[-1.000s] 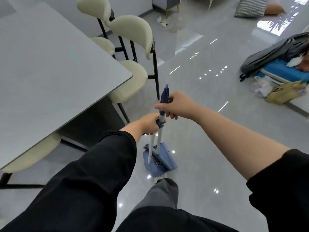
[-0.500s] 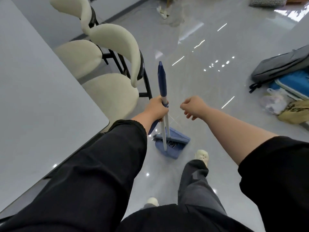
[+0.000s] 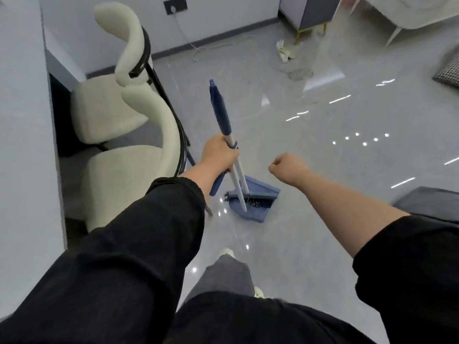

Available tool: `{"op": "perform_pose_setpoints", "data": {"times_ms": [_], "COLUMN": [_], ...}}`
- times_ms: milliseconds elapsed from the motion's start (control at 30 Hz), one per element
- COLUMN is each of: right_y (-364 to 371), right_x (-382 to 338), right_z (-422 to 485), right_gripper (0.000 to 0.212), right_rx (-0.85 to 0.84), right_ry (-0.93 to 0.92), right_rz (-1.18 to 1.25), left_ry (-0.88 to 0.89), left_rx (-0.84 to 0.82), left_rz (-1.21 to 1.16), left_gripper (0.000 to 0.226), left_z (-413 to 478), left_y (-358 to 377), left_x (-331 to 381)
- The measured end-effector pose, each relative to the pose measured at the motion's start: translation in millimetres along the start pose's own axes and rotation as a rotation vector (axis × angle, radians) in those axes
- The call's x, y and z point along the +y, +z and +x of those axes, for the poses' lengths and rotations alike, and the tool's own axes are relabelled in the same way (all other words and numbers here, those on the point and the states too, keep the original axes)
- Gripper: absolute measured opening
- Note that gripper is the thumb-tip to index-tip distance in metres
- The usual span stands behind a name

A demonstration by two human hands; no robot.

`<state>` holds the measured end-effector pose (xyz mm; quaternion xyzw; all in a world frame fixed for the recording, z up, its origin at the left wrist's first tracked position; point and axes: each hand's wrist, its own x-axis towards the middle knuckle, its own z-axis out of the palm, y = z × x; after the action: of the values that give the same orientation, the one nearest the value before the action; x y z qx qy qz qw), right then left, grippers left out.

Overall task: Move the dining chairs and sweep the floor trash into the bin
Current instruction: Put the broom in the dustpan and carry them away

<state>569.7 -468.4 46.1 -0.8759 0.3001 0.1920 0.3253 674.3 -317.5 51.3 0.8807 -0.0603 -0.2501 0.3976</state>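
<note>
Dining chairs [image 3: 129,170], cream padded curves, against tabletop [image 3: 22,120] at frame left, left hand [image 3: 218,155] grip round blue broom [image 3: 219,112], right hand [image 3: 288,167] grip fisted, empty

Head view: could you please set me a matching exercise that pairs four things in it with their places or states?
Things
1. left hand
2. right hand
3. dustpan
4. crumpled paper

Places or states
a. lies far off on the floor, beside the cabinet
b. fingers wrapped round the two poles
c. curled, holding nothing
d. blue, at the lower end of the poles

Pairs: 1-b, 2-c, 3-d, 4-a
</note>
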Motion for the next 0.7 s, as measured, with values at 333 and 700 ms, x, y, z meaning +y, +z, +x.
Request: {"op": "perform_pose_setpoints", "data": {"times_ms": [333, 700], "right_y": [-139, -254], "right_x": [-81, -207], "right_z": [235, 456], "right_gripper": [0.031, 0.033], "right_rx": [0.052, -0.027], "right_ry": [-0.151, -0.316], "right_rz": [-0.224, -0.326], "left_ry": [0.043, -0.003], "left_rx": [0.075, 0.225], "left_rz": [-0.009, 0.034], "left_gripper": [0.007, 0.006], "left_z": [239, 458], "left_y": [-29, -132], "left_x": [113, 198]}}
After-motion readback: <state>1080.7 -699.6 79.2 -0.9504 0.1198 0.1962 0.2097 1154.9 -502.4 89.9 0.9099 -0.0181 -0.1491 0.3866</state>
